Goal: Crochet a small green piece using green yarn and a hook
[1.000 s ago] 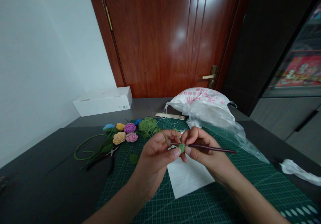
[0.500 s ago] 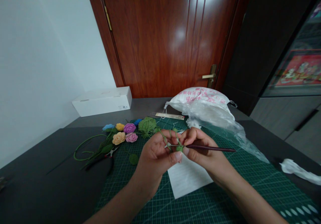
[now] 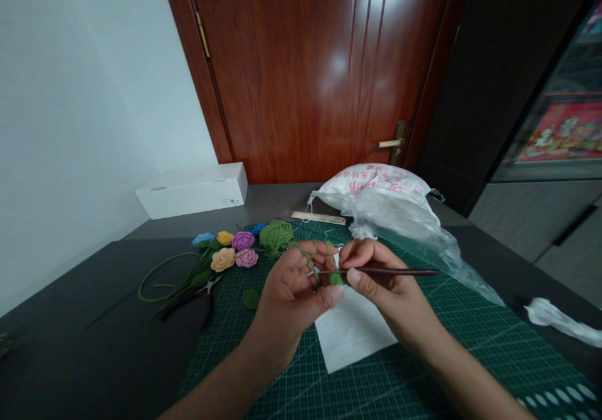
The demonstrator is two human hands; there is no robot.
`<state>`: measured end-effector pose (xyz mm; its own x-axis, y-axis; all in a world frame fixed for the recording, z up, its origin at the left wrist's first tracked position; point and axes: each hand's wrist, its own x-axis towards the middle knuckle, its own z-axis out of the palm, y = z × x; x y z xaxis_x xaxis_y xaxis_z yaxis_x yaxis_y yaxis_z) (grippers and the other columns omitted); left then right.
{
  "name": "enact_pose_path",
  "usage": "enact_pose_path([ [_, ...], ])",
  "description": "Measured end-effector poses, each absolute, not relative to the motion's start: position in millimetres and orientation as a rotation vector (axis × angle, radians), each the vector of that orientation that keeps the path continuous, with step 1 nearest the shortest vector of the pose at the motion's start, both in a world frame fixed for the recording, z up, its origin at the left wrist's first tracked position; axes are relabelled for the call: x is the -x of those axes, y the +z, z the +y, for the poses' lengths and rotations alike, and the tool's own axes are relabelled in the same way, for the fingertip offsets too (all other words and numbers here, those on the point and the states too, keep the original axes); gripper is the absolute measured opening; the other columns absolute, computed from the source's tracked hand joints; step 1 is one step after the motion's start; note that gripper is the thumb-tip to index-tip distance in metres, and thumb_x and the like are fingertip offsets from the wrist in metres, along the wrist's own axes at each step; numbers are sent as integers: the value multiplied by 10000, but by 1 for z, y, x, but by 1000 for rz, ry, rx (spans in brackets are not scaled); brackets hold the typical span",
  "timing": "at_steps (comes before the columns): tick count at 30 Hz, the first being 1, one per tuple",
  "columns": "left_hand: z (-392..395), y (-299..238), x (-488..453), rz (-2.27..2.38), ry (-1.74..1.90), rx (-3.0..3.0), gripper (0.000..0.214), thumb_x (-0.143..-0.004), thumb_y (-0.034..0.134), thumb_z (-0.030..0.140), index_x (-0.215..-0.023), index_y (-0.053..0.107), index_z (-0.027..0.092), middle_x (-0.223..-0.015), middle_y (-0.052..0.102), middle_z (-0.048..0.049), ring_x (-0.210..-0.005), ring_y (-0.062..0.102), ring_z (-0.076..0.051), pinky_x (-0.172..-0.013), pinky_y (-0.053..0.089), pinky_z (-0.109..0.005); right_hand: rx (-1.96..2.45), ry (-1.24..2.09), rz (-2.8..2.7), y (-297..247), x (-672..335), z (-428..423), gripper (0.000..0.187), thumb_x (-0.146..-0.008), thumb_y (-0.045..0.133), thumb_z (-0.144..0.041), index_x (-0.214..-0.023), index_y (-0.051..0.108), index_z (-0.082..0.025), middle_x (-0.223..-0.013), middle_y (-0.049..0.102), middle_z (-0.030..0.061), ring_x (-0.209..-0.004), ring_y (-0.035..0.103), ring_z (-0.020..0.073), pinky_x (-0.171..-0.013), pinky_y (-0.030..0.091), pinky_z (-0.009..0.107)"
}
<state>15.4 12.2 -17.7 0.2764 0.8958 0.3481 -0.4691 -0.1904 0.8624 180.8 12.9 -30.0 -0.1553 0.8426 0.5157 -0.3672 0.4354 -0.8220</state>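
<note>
My left hand (image 3: 298,282) pinches a small piece of green crochet work (image 3: 335,278) between thumb and fingers, and green yarn (image 3: 305,254) loops over its fingers. In my right hand (image 3: 379,273) is a crochet hook (image 3: 399,271) with a dark handle, gripped near its front end. The hook's thin metal shaft points left across the green piece, its tip close to the left fingers. Behind the left hand sits a ball of green yarn (image 3: 276,235). Below both hands lies a sheet of white paper (image 3: 353,332).
Crocheted flowers (image 3: 222,259) with green stems lie at the left beside black-handled pliers (image 3: 209,304). A green cutting mat (image 3: 437,360) covers the table's middle. Farther back are a white box (image 3: 192,191), a ruler (image 3: 318,217) and a bulging white bag (image 3: 376,185). A crumpled white wrapper (image 3: 562,321) lies right.
The right hand and crochet hook have shifted slightly left and up, and the handle lies more level. A little more of the green piece shows between the hands.
</note>
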Motion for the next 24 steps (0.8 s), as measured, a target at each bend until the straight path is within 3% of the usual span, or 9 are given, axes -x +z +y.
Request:
enact_pose_path([
  [12,12,-19,-15,481,1348,-1266,355,-739,856,68,-1029,726,226,-1028,689,-14,-963,642,-146,-811,530,-225,529,1089,-1274,-35,-174,10,102,-876,786,-279,-846,693,-252,-944,669,13,-944,628,187,-865,492,308],
  [17,13,-21,-14,495,1337,-1277,281,-755,850,99,-983,727,207,-964,687,-17,-884,645,-150,-794,542,-259,522,1103,-1266,-35,-174,11,109,-872,793,-292,-836,699,-250,-912,661,3,-905,617,173,-825,480,287],
  [24,14,-22,-14,481,1355,-1333,351,-727,861,68,-1015,730,221,-998,696,-18,-926,655,-151,-826,550,-247,509,1162,-1230,-36,-173,9,140,-874,793,-325,-830,689,-243,-918,646,4,-906,596,174,-836,469,296],
])
